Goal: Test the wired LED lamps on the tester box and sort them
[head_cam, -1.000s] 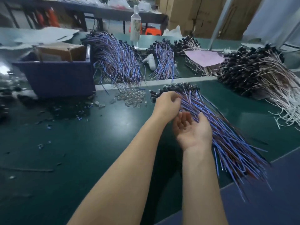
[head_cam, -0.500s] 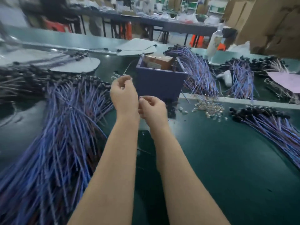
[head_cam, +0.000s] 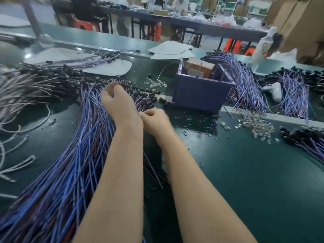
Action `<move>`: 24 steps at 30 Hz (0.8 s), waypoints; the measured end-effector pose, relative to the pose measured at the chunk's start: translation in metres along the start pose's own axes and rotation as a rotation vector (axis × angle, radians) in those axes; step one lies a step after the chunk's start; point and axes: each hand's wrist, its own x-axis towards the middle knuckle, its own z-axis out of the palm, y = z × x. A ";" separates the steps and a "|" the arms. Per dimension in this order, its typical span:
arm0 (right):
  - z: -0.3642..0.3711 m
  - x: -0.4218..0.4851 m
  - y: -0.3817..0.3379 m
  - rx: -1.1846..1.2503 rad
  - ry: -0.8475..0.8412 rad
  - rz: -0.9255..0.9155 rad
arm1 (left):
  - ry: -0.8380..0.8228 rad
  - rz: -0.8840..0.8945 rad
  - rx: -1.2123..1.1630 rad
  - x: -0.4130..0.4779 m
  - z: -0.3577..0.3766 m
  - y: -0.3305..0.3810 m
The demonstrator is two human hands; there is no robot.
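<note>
Hundreds of blue-wired black-capped LED lamps (head_cam: 73, 155) fan over the green tabletop (head_cam: 245, 172); my left hand (head_cam: 121, 104) pinches some, my right hand (head_cam: 155, 120) is curled, grip unclear; a purple plastic box (head_cam: 199, 95) holds a brown carton (head_cam: 199, 67).

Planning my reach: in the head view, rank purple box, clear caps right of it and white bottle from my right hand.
1. purple box, just beyond the right hand.
2. clear caps, farther right.
3. white bottle, far back.

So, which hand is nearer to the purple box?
Right. The right hand is left of the purple box; the left hand is farther left, over the blue wires.
</note>
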 end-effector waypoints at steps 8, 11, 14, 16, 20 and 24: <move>0.002 0.010 0.000 -0.075 0.080 -0.066 | 0.002 -0.025 -0.051 0.003 0.000 0.000; 0.015 0.016 -0.007 -0.295 -0.063 -0.049 | -0.001 -0.021 -0.046 0.000 0.003 -0.001; 0.016 0.017 -0.011 -0.298 -0.031 0.013 | -0.025 -0.026 -0.051 -0.003 0.007 -0.006; 0.013 0.014 -0.006 -0.071 -0.007 0.035 | -0.036 -0.019 -0.047 -0.004 0.010 -0.008; 0.006 0.009 -0.004 0.566 0.166 0.133 | -0.042 0.010 -0.038 -0.005 0.012 -0.010; -0.007 0.008 -0.003 0.732 0.103 0.120 | -0.099 0.049 0.033 -0.004 0.014 -0.017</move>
